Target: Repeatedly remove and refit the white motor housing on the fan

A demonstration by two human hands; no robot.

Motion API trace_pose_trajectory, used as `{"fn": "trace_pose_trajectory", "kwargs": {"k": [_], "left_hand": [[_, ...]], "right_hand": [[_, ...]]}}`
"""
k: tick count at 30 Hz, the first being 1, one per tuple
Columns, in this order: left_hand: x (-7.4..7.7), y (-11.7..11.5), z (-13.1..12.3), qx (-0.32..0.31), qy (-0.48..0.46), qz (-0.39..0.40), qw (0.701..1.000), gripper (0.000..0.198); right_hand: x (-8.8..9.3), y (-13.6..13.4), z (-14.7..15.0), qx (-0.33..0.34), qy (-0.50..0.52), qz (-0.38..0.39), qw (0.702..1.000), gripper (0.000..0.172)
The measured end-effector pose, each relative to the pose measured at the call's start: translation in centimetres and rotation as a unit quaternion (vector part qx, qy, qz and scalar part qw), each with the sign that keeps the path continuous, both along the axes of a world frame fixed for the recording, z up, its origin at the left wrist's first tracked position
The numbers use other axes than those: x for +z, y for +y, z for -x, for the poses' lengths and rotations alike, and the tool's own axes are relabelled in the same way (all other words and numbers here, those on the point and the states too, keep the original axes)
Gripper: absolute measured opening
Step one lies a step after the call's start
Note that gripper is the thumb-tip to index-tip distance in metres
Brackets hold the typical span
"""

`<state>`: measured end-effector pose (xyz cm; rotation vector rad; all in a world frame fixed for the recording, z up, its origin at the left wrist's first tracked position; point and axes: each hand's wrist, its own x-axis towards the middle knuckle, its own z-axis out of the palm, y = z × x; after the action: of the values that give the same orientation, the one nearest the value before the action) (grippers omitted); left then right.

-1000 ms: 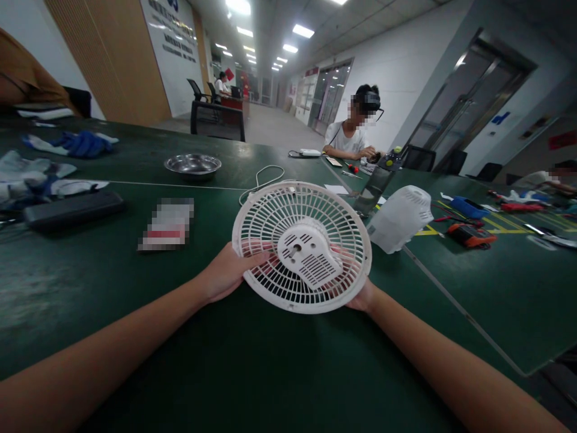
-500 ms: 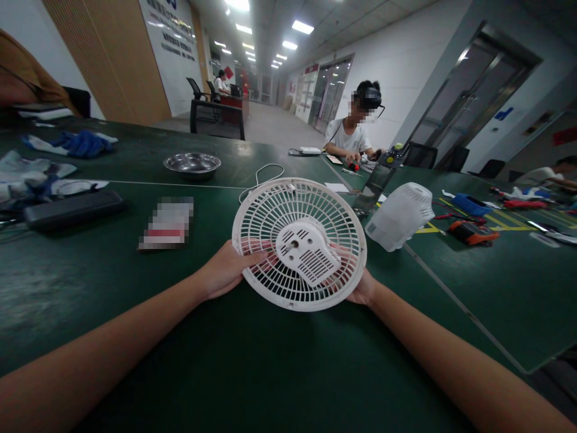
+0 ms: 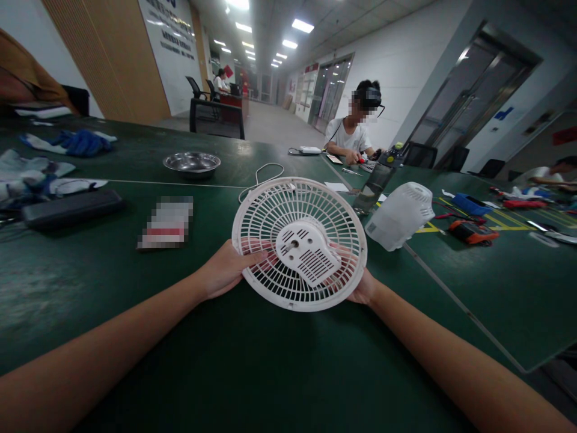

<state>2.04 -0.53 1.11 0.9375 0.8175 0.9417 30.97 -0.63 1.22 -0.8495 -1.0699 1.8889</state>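
A round white fan grille (image 3: 261, 207), with a slotted motor cover and a bare metal shaft at its centre, is held tilted up in front of me. My left hand (image 3: 229, 267) grips its left side, thumb on the front and fingers behind the bars. On the lower right, my right hand (image 3: 360, 287) grips the grille from behind, its fingers partly seen through the bars. A thin pale cable (image 3: 270, 165) loops on the table behind the grille. A translucent white plastic housing (image 3: 399, 218) stands to the right of it.
On the green table (image 3: 216, 373) are a steel bowl (image 3: 192, 163), a blurred-out packet (image 3: 166, 222), a black case (image 3: 74, 207) and gloves (image 3: 79, 143) at left. A water bottle (image 3: 376, 180) and orange multimeter (image 3: 472, 231) lie rightward. Across sits a person (image 3: 349, 135) handling small parts.
My hands and the fan grille stay practically where they were. Across the table, the other person's hand has shifted slightly with a red-ended item.
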Motion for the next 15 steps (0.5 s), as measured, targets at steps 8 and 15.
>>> {"fn": "trace_pose_trajectory", "kwargs": {"k": [8,15], "left_hand": [[0.02,-0.07,0.05,-0.009,-0.001,-0.016,1.000,0.025],[-0.07,-0.06,0.11,-0.017,-0.001,-0.025,1.000,0.025]], "right_hand": [[-0.16,0.09,-0.01,0.007,-0.016,-0.017,1.000,0.034],[0.07,0.01,0.15,0.009,-0.004,-0.021,1.000,0.031]]}}
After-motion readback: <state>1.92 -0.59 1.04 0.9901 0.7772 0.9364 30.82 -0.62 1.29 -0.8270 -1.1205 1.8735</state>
